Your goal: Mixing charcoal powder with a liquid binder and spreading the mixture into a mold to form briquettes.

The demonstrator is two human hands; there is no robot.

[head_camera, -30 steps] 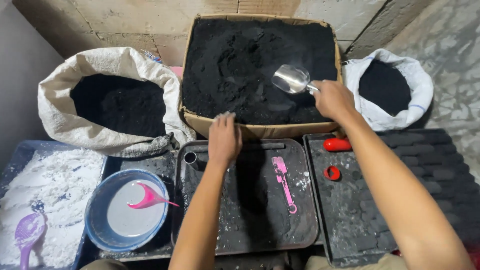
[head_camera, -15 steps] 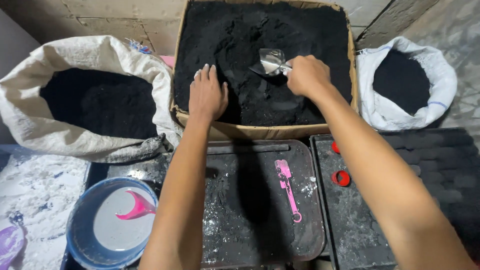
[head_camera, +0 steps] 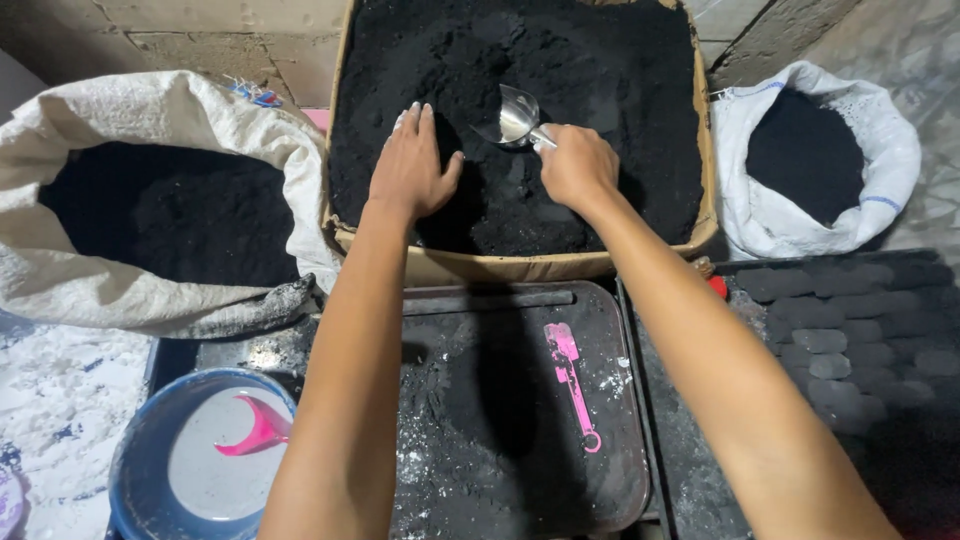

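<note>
A cardboard box [head_camera: 520, 265] full of black powder [head_camera: 600, 80] stands ahead of me. My right hand [head_camera: 577, 165] grips the handle of a shiny metal scoop [head_camera: 512, 118], whose bowl rests on the powder. My left hand [head_camera: 412, 165] lies flat on the powder just left of the scoop, fingers spread and pointing away from me.
A big white sack [head_camera: 120, 120] of black powder slumps at the left, a smaller one [head_camera: 810, 160] at the right. Below the box lies a dark tray [head_camera: 620, 470] with a pink spatula [head_camera: 570, 385]. A blue bowl [head_camera: 140, 450] of white liquid holds a pink scoop [head_camera: 255, 435]. Dark briquettes [head_camera: 840, 330] fill a right tray.
Both hands have reached forward from the box's front edge deep into the powder. The scoop has moved left toward the box's middle, and my left hand now lies beside it.
</note>
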